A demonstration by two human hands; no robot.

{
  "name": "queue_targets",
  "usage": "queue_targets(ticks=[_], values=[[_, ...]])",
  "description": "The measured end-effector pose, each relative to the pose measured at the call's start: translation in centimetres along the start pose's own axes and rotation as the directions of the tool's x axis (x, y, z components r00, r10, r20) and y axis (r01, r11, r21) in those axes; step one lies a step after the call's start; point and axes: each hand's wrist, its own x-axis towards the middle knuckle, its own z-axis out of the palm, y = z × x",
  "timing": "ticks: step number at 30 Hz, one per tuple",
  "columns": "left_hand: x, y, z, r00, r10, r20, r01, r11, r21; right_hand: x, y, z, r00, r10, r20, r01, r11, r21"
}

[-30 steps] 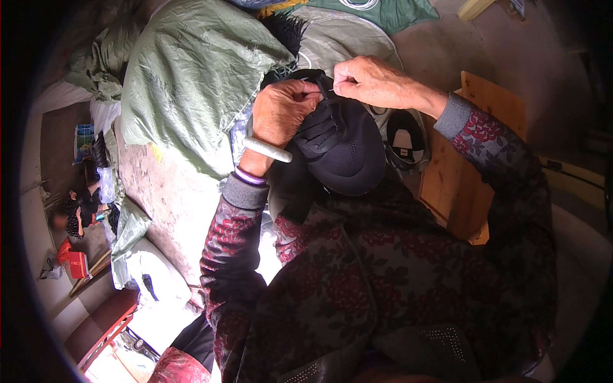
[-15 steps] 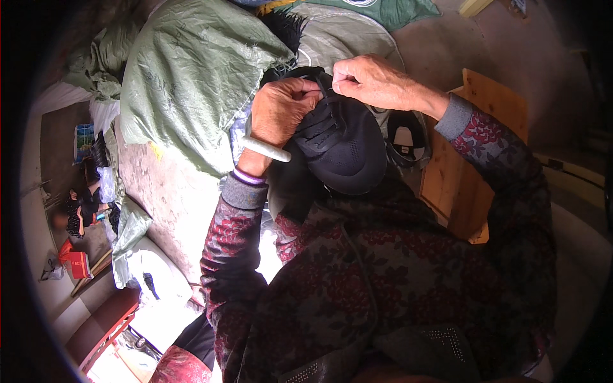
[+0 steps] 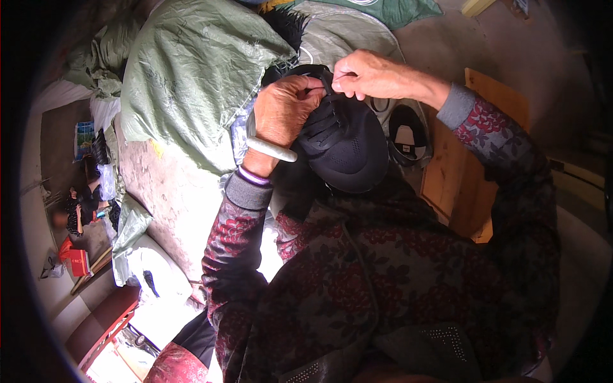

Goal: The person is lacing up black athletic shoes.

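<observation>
A black knit shoe (image 3: 348,150) with black laces sits toe toward me, held up in front of my chest. My left hand (image 3: 284,112) grips its side by the lacing, a pale bangle on that wrist. My right hand (image 3: 364,73) pinches a black lace at the top of the shoe's opening. Both arms wear dark red flowered sleeves.
A big green woven sack (image 3: 198,70) lies to the left. Another black shoe with a white insole (image 3: 405,131) lies behind the held one. A wooden board (image 3: 460,172) is at the right. A person (image 3: 73,210) sits far left near a red box (image 3: 76,260).
My right hand has drawn the lace a little left toward the left hand. The shoe has barely moved.
</observation>
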Motion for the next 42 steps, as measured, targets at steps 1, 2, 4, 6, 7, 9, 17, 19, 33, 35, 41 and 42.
queue_targets(ticks=[1,2,4,6,7,9,17,19,33,35,41,42], values=[[0.1,0.5,-0.1,1.000,0.009,0.015,-0.009,1.000,0.001,-0.2,0.2,-0.5,0.999,-0.041,0.011,0.041,0.999,-0.008],[0.2,0.7,-0.2,0.999,0.017,0.030,-0.017,1.000,0.001,-0.3,0.4,-0.8,0.996,-0.082,0.023,0.082,0.996,-0.015],[0.2,0.5,-0.1,1.000,-0.005,0.027,0.006,1.000,-0.028,-0.2,0.7,-0.6,0.995,-0.099,0.008,0.099,0.995,0.018],[0.1,0.2,0.1,0.999,-0.030,0.024,0.031,0.998,-0.056,-0.3,0.4,-0.1,0.998,-0.066,-0.015,0.067,0.994,0.086],[0.1,-0.1,0.2,1.000,-0.013,0.012,0.014,0.997,-0.073,-0.3,0.2,0.0,0.998,-0.063,-0.029,0.066,0.993,0.103],[0.2,-0.3,0.2,1.000,0.004,0.000,-0.004,0.996,-0.088,0.1,1.0,0.3,0.994,-0.105,-0.035,0.108,0.990,0.091],[0.6,0.7,-0.1,0.998,-0.029,0.064,0.024,0.996,0.087,0.9,1.9,0.1,0.987,-0.159,0.024,0.157,0.984,0.081],[0.6,0.1,0.0,0.998,-0.004,0.062,0.003,1.000,0.026,0.5,2.0,-0.2,0.985,-0.117,0.125,0.096,0.983,0.159],[1.4,-0.4,0.1,0.997,-0.025,0.076,0.020,0.998,0.060,2.5,2.0,-0.2,0.972,-0.201,0.121,0.220,0.960,-0.175],[1.3,-0.4,0.5,0.998,0.021,0.061,-0.032,0.983,0.179,2.9,2.9,-0.1,0.953,-0.225,0.204,0.231,0.973,-0.004],[1.2,1.0,-0.6,0.931,0.342,0.125,-0.352,0.759,0.547,3.5,4.0,0.5,0.929,-0.193,0.317,0.155,0.978,0.140],[1.1,1.1,-0.9,0.910,0.378,0.172,-0.399,0.679,0.616,3.5,4.0,0.6,0.931,-0.171,0.323,0.136,0.982,0.130]])
